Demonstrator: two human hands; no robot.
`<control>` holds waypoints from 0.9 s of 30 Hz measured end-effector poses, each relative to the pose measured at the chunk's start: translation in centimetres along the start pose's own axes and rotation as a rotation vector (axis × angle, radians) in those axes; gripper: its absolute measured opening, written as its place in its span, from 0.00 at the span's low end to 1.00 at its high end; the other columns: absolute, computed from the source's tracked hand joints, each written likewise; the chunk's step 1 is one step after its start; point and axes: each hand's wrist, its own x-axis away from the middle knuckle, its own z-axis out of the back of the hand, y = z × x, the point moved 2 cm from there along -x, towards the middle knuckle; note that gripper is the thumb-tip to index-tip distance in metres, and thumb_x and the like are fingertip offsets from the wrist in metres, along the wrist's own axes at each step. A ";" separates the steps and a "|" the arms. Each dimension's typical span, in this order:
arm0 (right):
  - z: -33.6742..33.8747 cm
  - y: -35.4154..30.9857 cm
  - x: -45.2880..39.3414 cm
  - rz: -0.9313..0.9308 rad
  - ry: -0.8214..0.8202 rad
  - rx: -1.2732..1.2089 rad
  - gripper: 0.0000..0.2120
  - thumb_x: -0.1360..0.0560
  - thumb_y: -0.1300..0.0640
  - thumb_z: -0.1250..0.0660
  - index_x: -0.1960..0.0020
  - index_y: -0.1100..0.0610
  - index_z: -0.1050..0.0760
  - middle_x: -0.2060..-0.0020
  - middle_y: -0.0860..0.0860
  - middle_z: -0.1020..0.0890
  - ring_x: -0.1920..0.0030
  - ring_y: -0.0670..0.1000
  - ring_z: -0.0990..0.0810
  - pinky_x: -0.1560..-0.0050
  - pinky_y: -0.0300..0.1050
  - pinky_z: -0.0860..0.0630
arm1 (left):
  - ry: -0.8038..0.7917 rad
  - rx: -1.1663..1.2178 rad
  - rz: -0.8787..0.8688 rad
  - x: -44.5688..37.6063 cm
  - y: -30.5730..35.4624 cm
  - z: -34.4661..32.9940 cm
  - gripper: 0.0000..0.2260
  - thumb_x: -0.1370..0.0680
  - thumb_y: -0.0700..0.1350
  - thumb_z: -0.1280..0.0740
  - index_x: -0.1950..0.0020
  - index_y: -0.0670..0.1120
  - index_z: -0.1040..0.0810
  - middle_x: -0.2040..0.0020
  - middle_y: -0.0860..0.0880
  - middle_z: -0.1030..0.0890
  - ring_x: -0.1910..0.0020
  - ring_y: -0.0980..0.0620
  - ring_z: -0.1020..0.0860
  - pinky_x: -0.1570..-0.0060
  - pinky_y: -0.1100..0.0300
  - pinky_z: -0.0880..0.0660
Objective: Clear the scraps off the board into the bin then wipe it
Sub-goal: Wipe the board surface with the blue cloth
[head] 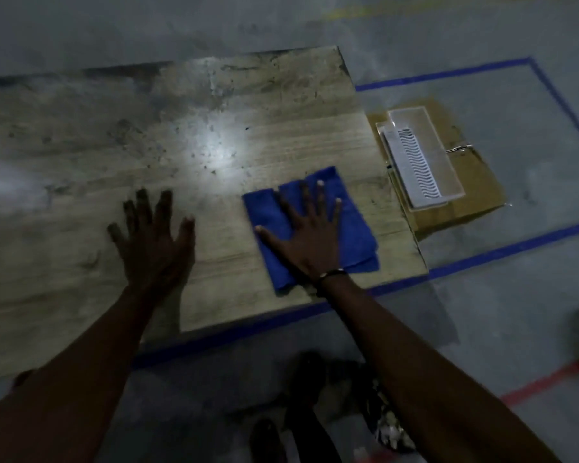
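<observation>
A large wooden board (214,128) lies flat on the grey floor, stained and dusty, with small dark specks near its lit middle. A folded blue cloth (271,228) rests on the board's near right part. My right hand (310,228) lies flat on the cloth, fingers spread, pressing it down. My left hand (152,235) is flat on the bare wood to the left of the cloth, fingers spread, holding nothing. No bin is visible.
A flat cardboard box (475,195) with clear plastic sheets (418,158) on top sits on the floor off the board's right edge. Blue tape lines (502,250) mark the floor around the board, and a red line (549,379) runs at the right. My feet (301,396) are below the board's near edge.
</observation>
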 end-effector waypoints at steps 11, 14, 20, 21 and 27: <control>1.3 4.1 4.8 -0.094 -0.004 0.015 0.42 0.27 0.19 0.46 0.18 0.33 0.50 0.15 0.47 0.55 0.16 0.56 0.59 0.20 0.70 0.57 | 0.092 0.012 0.073 1.6 -1.7 0.1 0.29 0.17 0.65 0.47 0.16 0.59 0.45 0.14 0.47 0.50 0.16 0.43 0.53 0.21 0.32 0.57; 1.7 5.3 4.7 -0.256 -0.007 -0.021 0.42 0.26 0.19 0.48 0.18 0.32 0.54 0.15 0.47 0.57 0.16 0.58 0.59 0.21 0.73 0.56 | 0.091 0.028 0.081 1.3 -1.8 0.1 0.30 0.18 0.64 0.45 0.17 0.59 0.43 0.15 0.47 0.49 0.16 0.42 0.52 0.22 0.31 0.56; -2.1 -7.1 2.3 -0.010 -0.004 -0.040 0.41 0.26 0.20 0.48 0.18 0.35 0.46 0.15 0.52 0.50 0.16 0.58 0.57 0.20 0.68 0.60 | 0.103 0.018 0.067 1.1 -1.9 -0.1 0.30 0.18 0.65 0.47 0.17 0.59 0.44 0.15 0.47 0.49 0.16 0.42 0.51 0.22 0.31 0.55; -2.5 -8.6 1.7 0.056 -0.027 -0.047 0.41 0.26 0.19 0.48 0.18 0.35 0.45 0.15 0.51 0.49 0.16 0.58 0.57 0.20 0.68 0.60 | 0.099 0.015 0.073 1.1 -1.9 -0.1 0.30 0.18 0.65 0.47 0.17 0.59 0.44 0.15 0.47 0.49 0.16 0.43 0.51 0.22 0.31 0.55; -1.3 -3.5 -5.8 -0.051 -0.092 -0.045 0.41 0.27 0.18 0.50 0.18 0.33 0.48 0.15 0.49 0.52 0.16 0.56 0.58 0.20 0.68 0.62 | 0.041 0.027 0.074 0.4 -2.3 -0.5 0.30 0.16 0.65 0.48 0.16 0.60 0.48 0.14 0.47 0.55 0.16 0.42 0.58 0.23 0.30 0.61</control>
